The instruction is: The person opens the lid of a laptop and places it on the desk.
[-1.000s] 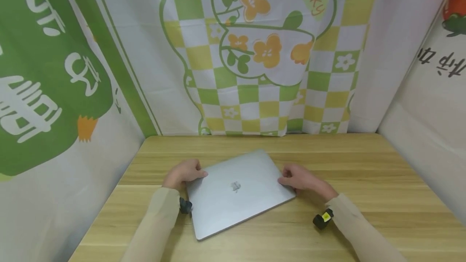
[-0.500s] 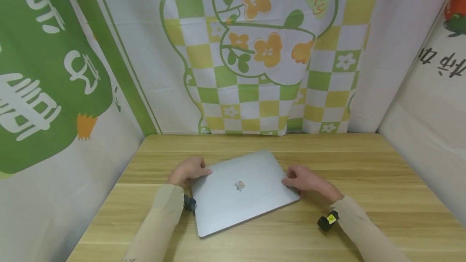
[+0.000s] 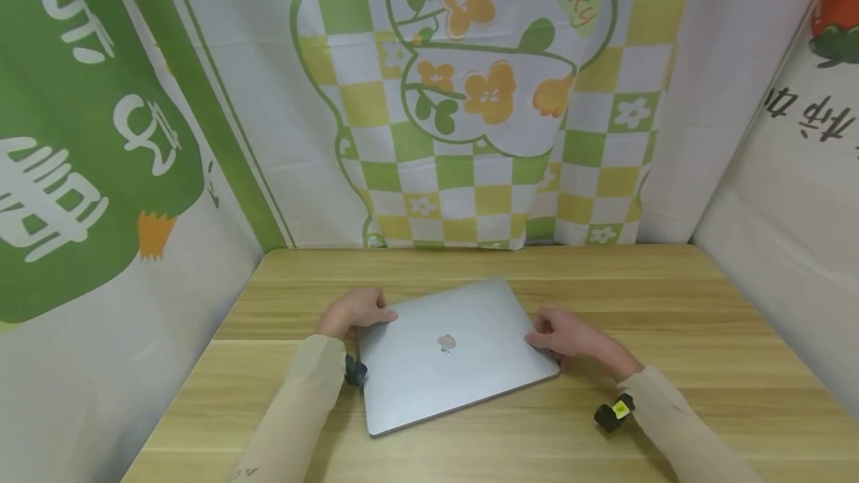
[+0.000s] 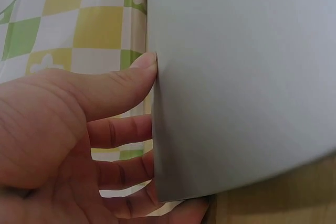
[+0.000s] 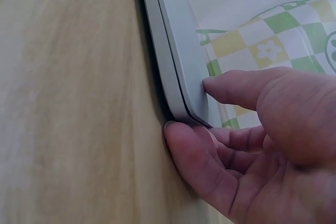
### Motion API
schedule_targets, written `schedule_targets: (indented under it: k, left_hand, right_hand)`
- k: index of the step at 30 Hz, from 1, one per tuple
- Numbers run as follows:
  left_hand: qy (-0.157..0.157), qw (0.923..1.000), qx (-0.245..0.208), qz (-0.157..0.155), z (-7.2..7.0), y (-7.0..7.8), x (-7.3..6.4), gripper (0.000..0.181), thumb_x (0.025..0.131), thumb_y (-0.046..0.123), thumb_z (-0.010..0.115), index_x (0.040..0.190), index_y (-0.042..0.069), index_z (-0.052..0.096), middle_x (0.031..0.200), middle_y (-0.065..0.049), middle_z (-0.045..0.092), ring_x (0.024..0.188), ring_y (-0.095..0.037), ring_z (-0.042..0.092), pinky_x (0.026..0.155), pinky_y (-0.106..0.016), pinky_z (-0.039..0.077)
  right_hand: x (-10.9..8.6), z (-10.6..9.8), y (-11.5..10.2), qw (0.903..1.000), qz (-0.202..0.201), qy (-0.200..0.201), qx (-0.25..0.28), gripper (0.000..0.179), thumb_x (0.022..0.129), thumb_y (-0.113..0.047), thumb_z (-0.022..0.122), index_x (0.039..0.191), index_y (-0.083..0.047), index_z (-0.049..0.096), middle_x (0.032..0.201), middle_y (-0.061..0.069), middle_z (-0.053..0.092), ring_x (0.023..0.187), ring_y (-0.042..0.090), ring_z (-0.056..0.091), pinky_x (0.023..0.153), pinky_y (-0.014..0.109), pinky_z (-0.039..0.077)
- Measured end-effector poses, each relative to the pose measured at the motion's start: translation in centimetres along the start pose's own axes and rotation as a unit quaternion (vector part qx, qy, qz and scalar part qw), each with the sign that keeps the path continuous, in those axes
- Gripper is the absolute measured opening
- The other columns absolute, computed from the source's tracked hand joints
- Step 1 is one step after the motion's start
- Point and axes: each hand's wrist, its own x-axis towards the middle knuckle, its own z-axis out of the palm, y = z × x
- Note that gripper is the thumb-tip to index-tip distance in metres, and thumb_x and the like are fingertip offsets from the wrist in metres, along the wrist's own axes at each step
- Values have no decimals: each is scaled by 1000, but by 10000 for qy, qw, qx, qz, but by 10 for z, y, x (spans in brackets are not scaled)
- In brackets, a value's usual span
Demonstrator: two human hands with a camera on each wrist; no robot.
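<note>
Dial: read in your head view, the laptop's logo as hub, 12 o'clock on the far side.
Laptop: one, silver-grey, lid down, about mid-table between your two hands; set askew, corners near half past 1, half past 3, half past 7 and 10 (image 3: 416, 386).
Logo: apple-shaped mark, middle of the lid (image 3: 446, 343).
Left hand: yours, at the laptop's 10 o'clock corner; thumb on the lid's rim, other fingers bent to the side and partly beneath, gripping the laptop (image 3: 357, 309).
Right hand: yours, at 3 o'clock, close by the half-past-3 corner; thumb on the lid, other fingers curled to the underside, holding the laptop between (image 3: 570, 338).
Underside: mostly hidden from you; whether it rests wholly on the table cannot be told for certain.
Table: wood-grained top, under both hands (image 3: 671, 297).
Wrist devices: black left piece, between 8 and 9 o'clock (image 3: 356, 371); black right piece with yellow patch, near 4 (image 3: 607, 417).
Sleeves: pale beige, left toward 8 o'clock (image 3: 295, 397), right toward 4 (image 3: 684, 420).
Back cloth: 12 o'clock, green, yellow and white checks, orange flowers, word "Lucky" (image 3: 456, 174).
Left cloth: 10 o'clock, green shape, white characters (image 3: 101, 192).
Right cloth: 2 o'clock, red-and-green motif, dark characters (image 3: 792, 192).
</note>
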Motion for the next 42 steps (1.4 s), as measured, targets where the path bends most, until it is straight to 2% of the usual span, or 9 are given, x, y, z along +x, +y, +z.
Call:
schedule_targets:
  k: [11,23,31,42]
  left_hand:
    - [-209,9997,-74,-100,2,10,8,38,91,37,68,109,5,61,97,-9,61,81,-22,55,55,-31,50]
    - [-349,9993,-163,8,4,16,17,36,91,34,69,110,5,60,98,-7,60,84,-21,54,57,-32,51]
    - [-325,9994,-121,43,4,23,18,32,91,34,70,106,7,61,95,-7,60,82,-22,55,56,-35,52]
    - [-361,9993,15,84,6,29,25,35,90,36,71,108,7,62,98,-7,62,85,-22,56,56,-34,51]
  right_hand:
    - [-13,-3,6,9998,96,-103,112,22,95,-26,65,90,-8,55,72,6,57,56,18,57,46,31,55]
    - [-21,-7,13,9994,-190,-217,178,22,96,-25,64,89,-7,53,71,6,56,55,18,58,45,33,55]
    - [-25,-8,17,9993,-108,-293,217,27,95,-29,65,88,-7,51,67,5,56,49,16,56,43,33,54]
    - [-34,-9,19,9992,-167,-284,236,29,95,-31,64,88,-6,51,67,5,56,50,16,56,42,32,52]
